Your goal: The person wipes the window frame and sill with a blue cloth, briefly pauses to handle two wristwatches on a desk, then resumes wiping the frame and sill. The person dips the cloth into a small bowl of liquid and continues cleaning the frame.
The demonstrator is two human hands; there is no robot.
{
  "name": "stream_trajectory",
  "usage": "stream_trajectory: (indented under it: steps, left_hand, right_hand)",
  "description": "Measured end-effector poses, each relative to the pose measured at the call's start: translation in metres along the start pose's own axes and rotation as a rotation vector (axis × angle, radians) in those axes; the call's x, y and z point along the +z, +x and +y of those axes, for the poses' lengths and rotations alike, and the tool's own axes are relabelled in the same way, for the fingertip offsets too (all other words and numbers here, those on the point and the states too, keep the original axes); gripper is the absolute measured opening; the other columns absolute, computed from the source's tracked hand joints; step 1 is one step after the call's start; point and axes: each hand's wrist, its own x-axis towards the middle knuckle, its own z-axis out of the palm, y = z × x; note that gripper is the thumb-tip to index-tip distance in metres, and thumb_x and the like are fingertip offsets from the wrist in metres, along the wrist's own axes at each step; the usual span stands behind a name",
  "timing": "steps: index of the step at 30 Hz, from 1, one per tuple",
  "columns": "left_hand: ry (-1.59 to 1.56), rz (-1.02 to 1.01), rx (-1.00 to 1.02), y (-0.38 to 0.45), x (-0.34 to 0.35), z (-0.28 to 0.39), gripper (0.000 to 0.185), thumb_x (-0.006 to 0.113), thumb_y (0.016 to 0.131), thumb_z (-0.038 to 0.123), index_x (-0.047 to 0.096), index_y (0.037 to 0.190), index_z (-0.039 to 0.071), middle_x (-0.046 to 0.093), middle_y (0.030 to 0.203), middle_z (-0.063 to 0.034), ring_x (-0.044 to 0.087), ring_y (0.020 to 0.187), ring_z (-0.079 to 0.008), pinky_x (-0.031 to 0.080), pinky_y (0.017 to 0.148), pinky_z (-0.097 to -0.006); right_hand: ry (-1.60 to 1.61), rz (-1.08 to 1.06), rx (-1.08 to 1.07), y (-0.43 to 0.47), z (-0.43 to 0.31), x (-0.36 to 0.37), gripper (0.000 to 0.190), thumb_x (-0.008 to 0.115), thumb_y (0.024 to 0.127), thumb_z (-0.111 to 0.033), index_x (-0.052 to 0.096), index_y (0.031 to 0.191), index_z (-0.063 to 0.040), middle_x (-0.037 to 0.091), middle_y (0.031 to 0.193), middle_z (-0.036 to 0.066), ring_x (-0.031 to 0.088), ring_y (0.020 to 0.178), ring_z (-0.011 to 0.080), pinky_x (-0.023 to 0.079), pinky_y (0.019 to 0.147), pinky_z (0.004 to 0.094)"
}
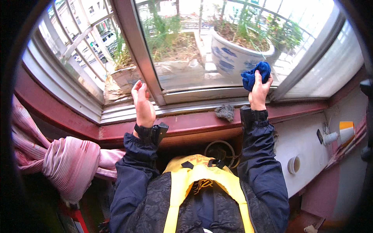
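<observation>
A crumpled dark blue cloth (256, 76) is in my right hand (260, 91), pressed near the lower right of the sliding window's glass pane (186, 77). My left hand (143, 104) is raised beside the metal window frame (145, 58), empty, its fingers loosely bent and apart. Between my hands, a grey rag or scouring pad (225, 112) lies on the dark red windowsill (192, 121). Behind the glass stand a blue-and-white ceramic planter (230, 58) and a trough (174, 68) with green plants.
A pink striped curtain (71, 167) is tied in a knot at the left. At the right, a white surface (303, 142) holds a small round cup (293, 165) and a white bottle (330, 138). Metal bars (84, 48) stand outside the window.
</observation>
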Motion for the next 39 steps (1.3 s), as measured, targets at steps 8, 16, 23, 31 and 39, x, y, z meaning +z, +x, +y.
stream_trajectory:
  steps: [8, 16, 23, 31, 39]
  left_hand:
    - [0.038, -0.216, -0.131, 0.044, -0.028, -0.010, 0.034, 0.043, 0.105, 0.035, 0.062, 0.121, 0.012, 0.063, 0.118, 0.0043, 0.054, 0.110, -0.0105, 0.035, 0.097, -0.0277]
    - [-0.068, -0.225, -0.227, 0.055, -0.028, -0.011, 0.034, 0.043, 0.105, 0.037, 0.062, 0.116, 0.011, 0.066, 0.113, 0.0014, 0.057, 0.107, -0.0125, 0.038, 0.098, -0.0295]
    - [-0.036, -0.329, -0.188, 0.059, -0.030, -0.017, 0.031, 0.043, 0.104, 0.032, 0.064, 0.116, 0.014, 0.065, 0.110, 0.0047, 0.055, 0.102, -0.0083, 0.035, 0.094, -0.0264]
    - [0.045, -0.283, -0.305, 0.053, -0.026, -0.013, 0.032, 0.047, 0.102, 0.040, 0.064, 0.115, 0.015, 0.065, 0.112, 0.0051, 0.054, 0.104, -0.0105, 0.033, 0.095, -0.0285]
    - [0.002, -0.469, -0.178, 0.060, -0.035, -0.017, 0.036, 0.041, 0.105, 0.029, 0.061, 0.124, 0.006, 0.064, 0.121, -0.0029, 0.055, 0.115, -0.0140, 0.035, 0.106, -0.0314]
  right_hand:
    - [-0.584, 0.022, -0.416, -0.039, 0.022, 0.044, 0.055, 0.075, 0.088, -0.019, 0.041, 0.128, -0.003, 0.050, 0.121, 0.016, 0.049, 0.113, 0.0293, 0.039, 0.101, 0.0432]
    - [-0.762, -0.965, -0.408, -0.186, 0.040, 0.122, 0.061, 0.080, 0.068, -0.006, 0.059, 0.124, -0.012, 0.053, 0.116, 0.019, 0.058, 0.101, 0.0375, 0.051, 0.090, 0.0426]
    - [-1.027, -1.089, -0.514, -0.193, 0.053, 0.134, 0.068, 0.078, 0.064, -0.001, 0.056, 0.128, -0.014, 0.051, 0.113, 0.017, 0.061, 0.097, 0.0385, 0.054, 0.083, 0.0431]
    - [-1.302, -0.930, -0.467, -0.161, 0.025, 0.096, 0.057, 0.075, 0.068, -0.001, 0.061, 0.122, -0.015, 0.055, 0.110, 0.016, 0.062, 0.097, 0.0380, 0.054, 0.083, 0.0422]
    - [-1.139, -0.925, -0.503, -0.196, 0.048, 0.120, 0.059, 0.077, 0.070, -0.006, 0.057, 0.125, -0.010, 0.056, 0.114, 0.019, 0.061, 0.099, 0.0406, 0.052, 0.086, 0.0443]
